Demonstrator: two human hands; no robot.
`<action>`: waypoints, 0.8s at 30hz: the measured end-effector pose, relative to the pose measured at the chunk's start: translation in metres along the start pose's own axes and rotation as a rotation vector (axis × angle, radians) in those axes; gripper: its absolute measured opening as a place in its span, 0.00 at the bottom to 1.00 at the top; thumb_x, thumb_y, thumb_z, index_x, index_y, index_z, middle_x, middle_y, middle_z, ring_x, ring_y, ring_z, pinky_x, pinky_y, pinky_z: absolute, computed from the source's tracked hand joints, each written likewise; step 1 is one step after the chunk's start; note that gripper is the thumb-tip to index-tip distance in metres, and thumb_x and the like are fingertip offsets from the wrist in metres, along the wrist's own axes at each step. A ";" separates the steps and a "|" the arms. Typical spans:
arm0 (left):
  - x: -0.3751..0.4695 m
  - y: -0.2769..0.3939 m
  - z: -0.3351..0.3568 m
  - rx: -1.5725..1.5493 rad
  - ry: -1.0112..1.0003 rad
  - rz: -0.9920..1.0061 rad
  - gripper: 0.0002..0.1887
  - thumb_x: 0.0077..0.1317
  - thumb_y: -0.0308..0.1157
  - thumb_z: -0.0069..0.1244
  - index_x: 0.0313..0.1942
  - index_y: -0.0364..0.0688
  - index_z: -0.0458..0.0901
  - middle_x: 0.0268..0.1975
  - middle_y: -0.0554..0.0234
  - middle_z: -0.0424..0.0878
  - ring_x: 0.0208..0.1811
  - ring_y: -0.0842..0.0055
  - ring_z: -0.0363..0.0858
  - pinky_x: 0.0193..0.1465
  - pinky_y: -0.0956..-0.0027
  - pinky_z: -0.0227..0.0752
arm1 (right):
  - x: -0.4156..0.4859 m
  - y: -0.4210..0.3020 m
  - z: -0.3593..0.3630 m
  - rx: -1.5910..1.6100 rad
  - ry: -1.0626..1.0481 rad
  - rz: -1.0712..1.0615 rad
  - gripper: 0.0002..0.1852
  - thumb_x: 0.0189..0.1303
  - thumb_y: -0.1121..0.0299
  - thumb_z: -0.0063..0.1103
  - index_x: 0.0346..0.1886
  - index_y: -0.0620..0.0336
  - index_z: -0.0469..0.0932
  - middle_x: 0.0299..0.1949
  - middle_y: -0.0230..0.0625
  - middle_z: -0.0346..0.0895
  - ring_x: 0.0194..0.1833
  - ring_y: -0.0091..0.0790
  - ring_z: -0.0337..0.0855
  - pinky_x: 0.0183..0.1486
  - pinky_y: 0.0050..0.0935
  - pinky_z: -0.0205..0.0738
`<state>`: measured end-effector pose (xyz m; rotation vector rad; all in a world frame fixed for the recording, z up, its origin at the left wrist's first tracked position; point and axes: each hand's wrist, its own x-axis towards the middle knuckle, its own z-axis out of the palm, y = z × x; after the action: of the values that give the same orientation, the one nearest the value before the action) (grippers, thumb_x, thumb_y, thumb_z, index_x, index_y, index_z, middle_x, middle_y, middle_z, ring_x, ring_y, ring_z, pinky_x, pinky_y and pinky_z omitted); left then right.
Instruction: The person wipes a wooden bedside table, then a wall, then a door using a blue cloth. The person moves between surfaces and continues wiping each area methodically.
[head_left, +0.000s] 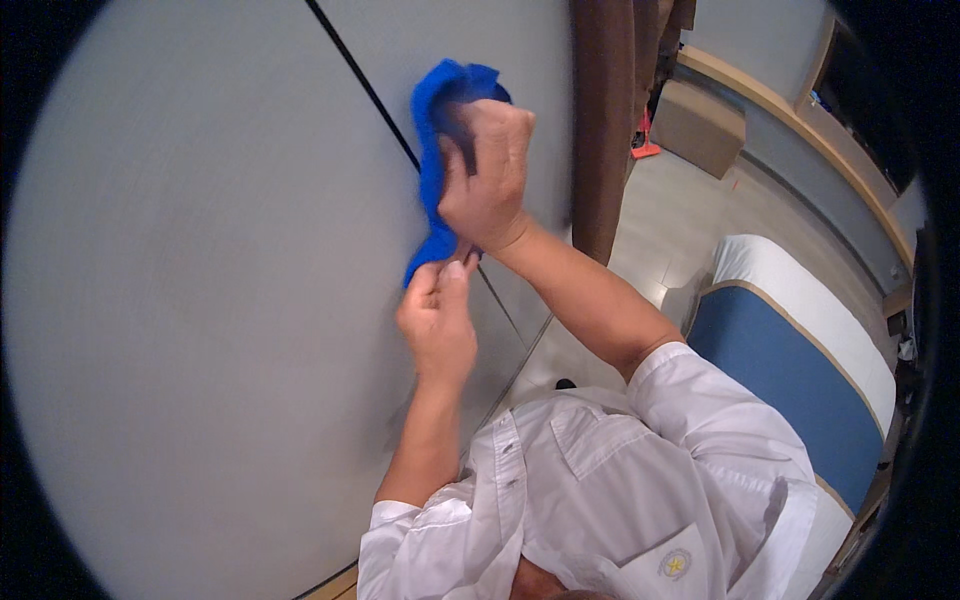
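Note:
A bright blue cloth (429, 176) hangs bunched in front of a grey wall panel (210, 262). My right hand (491, 169) grips its upper part, the fingers curled and slightly blurred. Lower down, my left hand (439, 311) pinches the bottom end of the cloth between thumb and fingers. Behind the cloth runs a dark seam (364, 82) that crosses the panel at a slant. Some of my fingertips are hidden by the cloth and by the hands themselves. Whether the cloth touches the panel I cannot tell.
A brown curtain (604, 135) hangs just right of my hands. Behind me to the right stands a bed (787, 375) with a blue runner. A brown box-shaped stool (699, 124) and a red tool (645, 148) are on the tiled floor (660, 202) beyond the curtain.

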<state>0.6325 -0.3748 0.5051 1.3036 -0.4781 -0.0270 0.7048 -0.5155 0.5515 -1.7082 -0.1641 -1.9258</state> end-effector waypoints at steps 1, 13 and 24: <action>0.005 -0.008 0.004 0.024 -0.017 -0.017 0.19 0.79 0.31 0.47 0.58 0.23 0.77 0.57 0.50 0.84 0.59 0.70 0.82 0.67 0.64 0.74 | -0.004 0.013 -0.001 -0.040 -0.007 -0.002 0.19 0.54 0.80 0.64 0.51 0.67 0.76 0.46 0.46 0.75 0.48 0.50 0.73 0.56 0.48 0.65; 0.025 -0.103 0.057 0.396 -0.078 -0.324 0.26 0.73 0.36 0.53 0.65 0.26 0.75 0.64 0.44 0.82 0.65 0.66 0.80 0.70 0.65 0.69 | -0.141 0.157 -0.045 -0.474 -0.246 0.869 0.20 0.59 0.79 0.51 0.57 0.72 0.71 0.59 0.61 0.68 0.62 0.64 0.66 0.69 0.55 0.57; 0.060 -0.058 0.091 -0.083 -0.094 -0.019 0.30 0.77 0.29 0.49 0.70 0.18 0.59 0.73 0.30 0.65 0.77 0.54 0.64 0.80 0.57 0.57 | 0.009 0.133 -0.008 -0.147 0.019 0.298 0.23 0.72 0.72 0.49 0.67 0.73 0.69 0.64 0.60 0.67 0.66 0.61 0.64 0.73 0.51 0.53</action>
<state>0.6688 -0.4917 0.4869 1.2295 -0.5398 -0.1232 0.7609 -0.6338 0.5231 -1.6966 0.2328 -1.7669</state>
